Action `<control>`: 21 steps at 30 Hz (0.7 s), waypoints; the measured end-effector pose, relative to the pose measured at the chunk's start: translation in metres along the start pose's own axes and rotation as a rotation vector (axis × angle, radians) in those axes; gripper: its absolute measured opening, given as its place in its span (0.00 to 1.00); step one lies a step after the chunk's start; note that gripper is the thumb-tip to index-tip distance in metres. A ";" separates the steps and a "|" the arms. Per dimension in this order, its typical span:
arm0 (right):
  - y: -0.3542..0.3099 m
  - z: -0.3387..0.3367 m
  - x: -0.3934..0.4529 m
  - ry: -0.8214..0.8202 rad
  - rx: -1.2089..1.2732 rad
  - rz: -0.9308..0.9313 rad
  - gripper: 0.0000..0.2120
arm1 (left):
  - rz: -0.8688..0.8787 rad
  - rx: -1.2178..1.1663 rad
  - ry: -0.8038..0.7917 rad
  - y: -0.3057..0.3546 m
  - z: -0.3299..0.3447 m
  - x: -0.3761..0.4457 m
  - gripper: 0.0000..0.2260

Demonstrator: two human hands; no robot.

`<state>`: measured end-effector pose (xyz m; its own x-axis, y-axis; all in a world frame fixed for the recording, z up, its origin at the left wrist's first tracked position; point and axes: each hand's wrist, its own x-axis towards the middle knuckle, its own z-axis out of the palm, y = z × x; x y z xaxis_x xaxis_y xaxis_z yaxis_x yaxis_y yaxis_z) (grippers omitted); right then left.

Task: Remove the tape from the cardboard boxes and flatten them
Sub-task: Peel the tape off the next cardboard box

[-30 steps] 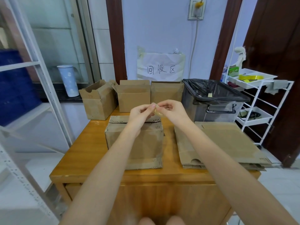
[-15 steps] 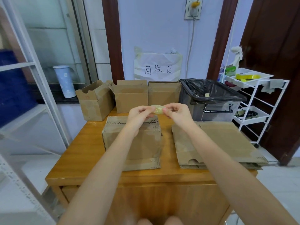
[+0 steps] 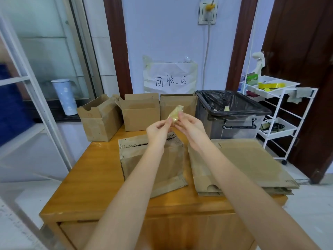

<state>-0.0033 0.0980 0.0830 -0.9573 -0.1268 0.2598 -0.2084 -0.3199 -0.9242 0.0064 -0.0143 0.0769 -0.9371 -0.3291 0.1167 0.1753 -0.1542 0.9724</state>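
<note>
Both arms were stretched forward over the table (image 3: 86, 179), hands raised and nearly touching above the middle box (image 3: 153, 159). Left hand (image 3: 158, 129) pinched the lower edge of a crumpled wad of tape (image 3: 175, 113) with thumb and fingertips. Right hand (image 3: 191, 128) pinched the same wad from the other side, fingers curled. The wad was yellowish, half see-through, and stuck up above both hands, clear of any box.

The middle box sat upright on the table under the wrists, with a perforated flap lying flat at its near side. Whether its top was open could not be told, the hands covered it. Just right of it lay a stack of flattened boxes (image 3: 252, 163), touching or nearly touching it.

Three open boxes stood in a row at the far table edge: left one (image 3: 99, 121) tilted, with flaps folded inward, middle one (image 3: 142, 114), right one (image 3: 177, 105) partly behind the tape. Their insides were not visible.

A bin (image 3: 234, 121) with a black bag liner stood at the far right corner; a small pale scrap, probably tape, lay inside.

A paper sign (image 3: 170, 78) on the wall read "回收区". A white cart (image 3: 277, 114) to the right held a yellow roll in its top tray. A pale blue tumbler (image 3: 64, 96) stood on the ledge at left.
</note>
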 end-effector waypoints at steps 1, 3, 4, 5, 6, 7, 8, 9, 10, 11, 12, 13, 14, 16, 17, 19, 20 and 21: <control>0.001 0.000 0.004 0.026 -0.064 0.000 0.18 | 0.006 0.018 -0.011 -0.001 0.002 0.001 0.07; 0.003 -0.001 0.011 0.079 -0.157 -0.001 0.12 | 0.024 0.073 -0.033 -0.002 0.006 0.003 0.08; 0.004 -0.002 0.014 0.095 -0.170 -0.005 0.10 | 0.031 0.096 -0.048 -0.002 0.007 0.003 0.09; 0.004 -0.003 0.016 0.107 -0.165 -0.011 0.09 | 0.036 0.103 -0.068 -0.001 0.008 0.004 0.09; 0.004 -0.005 0.018 0.122 -0.155 -0.012 0.08 | 0.040 0.097 -0.090 -0.001 0.009 0.004 0.10; 0.004 -0.007 0.019 0.135 -0.146 -0.008 0.09 | 0.042 0.095 -0.111 -0.001 0.010 0.005 0.11; 0.004 -0.010 0.022 0.145 -0.153 -0.002 0.09 | 0.045 0.114 -0.124 -0.002 0.011 0.007 0.12; 0.003 -0.014 0.025 0.153 -0.172 0.001 0.10 | 0.053 0.168 -0.124 -0.005 0.011 0.010 0.12; 0.001 -0.018 0.027 0.159 -0.192 0.002 0.11 | 0.070 0.266 -0.113 -0.008 0.012 0.014 0.11; -0.002 -0.022 0.030 0.169 -0.197 0.006 0.13 | 0.095 0.387 -0.098 -0.012 0.013 0.019 0.11; -0.006 -0.026 0.032 0.179 -0.187 0.016 0.14 | 0.122 0.517 -0.079 -0.015 0.014 0.024 0.10; -0.010 -0.030 0.033 0.185 -0.178 0.028 0.15 | 0.148 0.639 -0.060 -0.017 0.015 0.028 0.09; -0.015 -0.035 0.035 0.185 -0.184 0.038 0.15 | 0.170 0.745 -0.049 -0.017 0.018 0.030 0.08; -0.023 -0.045 0.037 0.170 -0.229 0.041 0.16 | 0.206 0.912 -0.039 -0.019 0.024 0.034 0.07; -0.026 -0.050 0.039 0.164 -0.249 0.041 0.16 | 0.219 0.969 -0.036 -0.019 0.027 0.037 0.07; -0.033 -0.061 0.044 0.173 -0.278 0.047 0.15 | 0.241 1.034 -0.035 -0.022 0.031 0.045 0.06; -0.036 -0.066 0.046 0.183 -0.288 0.046 0.14 | 0.249 1.048 -0.037 -0.023 0.032 0.049 0.06; -0.039 -0.070 0.049 0.194 -0.299 0.045 0.13 | 0.253 1.052 -0.037 -0.025 0.033 0.054 0.05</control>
<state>-0.0557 0.1704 0.1123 -0.9811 0.0551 0.1856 -0.1872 -0.0257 -0.9820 -0.0585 0.0030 0.0660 -0.9219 -0.2076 0.3272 0.0345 0.7971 0.6029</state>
